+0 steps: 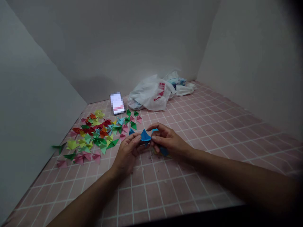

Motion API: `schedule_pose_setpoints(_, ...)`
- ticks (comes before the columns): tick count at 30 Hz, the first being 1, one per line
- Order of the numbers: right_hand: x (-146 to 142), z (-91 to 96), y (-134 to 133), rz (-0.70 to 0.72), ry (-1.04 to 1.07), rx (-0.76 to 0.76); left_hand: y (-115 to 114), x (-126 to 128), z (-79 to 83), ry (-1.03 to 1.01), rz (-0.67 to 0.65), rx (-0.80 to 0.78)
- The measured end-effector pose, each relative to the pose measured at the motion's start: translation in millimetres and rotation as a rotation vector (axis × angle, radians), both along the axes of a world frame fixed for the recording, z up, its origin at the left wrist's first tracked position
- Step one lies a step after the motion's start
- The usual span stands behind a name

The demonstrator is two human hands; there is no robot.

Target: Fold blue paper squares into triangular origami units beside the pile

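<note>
A small blue origami crane (145,135) is held up between my two hands, above the middle of the table. My left hand (129,149) pinches its left side between thumb and fingers. From the right, my right hand (169,140) has thumb and fingertips closed on the other edge, index finger arched above. More blue paper (163,151) shows under my right hand, partly hidden by the fingers. Just beyond my left hand lies another blue folded piece (131,131).
A spread of many-coloured origami cranes (94,134) covers the table's left side. Behind it a lit phone (117,103) leans upright. White plastic bags (151,93) lie at the back near the wall. Pink checked cloth (213,126) covers the table, with pale walls on three sides.
</note>
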State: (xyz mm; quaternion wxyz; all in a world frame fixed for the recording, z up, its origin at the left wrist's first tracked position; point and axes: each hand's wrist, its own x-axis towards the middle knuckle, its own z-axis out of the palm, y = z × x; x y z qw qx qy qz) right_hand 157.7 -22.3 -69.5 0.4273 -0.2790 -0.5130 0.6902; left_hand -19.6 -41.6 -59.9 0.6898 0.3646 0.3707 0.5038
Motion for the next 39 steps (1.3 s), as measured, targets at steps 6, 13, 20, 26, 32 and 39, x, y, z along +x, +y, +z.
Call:
schedule_pose_setpoints(6,5.0,5.1,3.1,-0.067,-0.264,0.589,0.3,-0.5,1.8,-0.043,0.035,-0.004)
schedule_pose_setpoints(13,12.0,3.6,6.1,-0.063,-0.562,1.124,1.1,-5.5,-1.6,0.148,-0.029,0.094)
schedule_pose_setpoints(20,8.8,-1.5,4.1,-0.091,-0.624,1.211,2.5,-10.2,-8.0,0.228,-0.111,0.142)
schedule_pose_setpoints(26,4.3,2.5,-0.5,-0.239,-0.529,0.997,1.1,-3.3,-3.0,0.04,-0.08,0.104)
schedule_pose_setpoints(32,2.5,1.6,-2.2,-0.305,-0.539,0.749,-0.6,1.3,-5.5,-0.008,-0.058,0.085)
schedule_pose_setpoints(39,3.0,5.1,-3.8,-0.282,-0.559,0.632,-3.8,1.7,-6.3,0.023,-0.089,0.077)
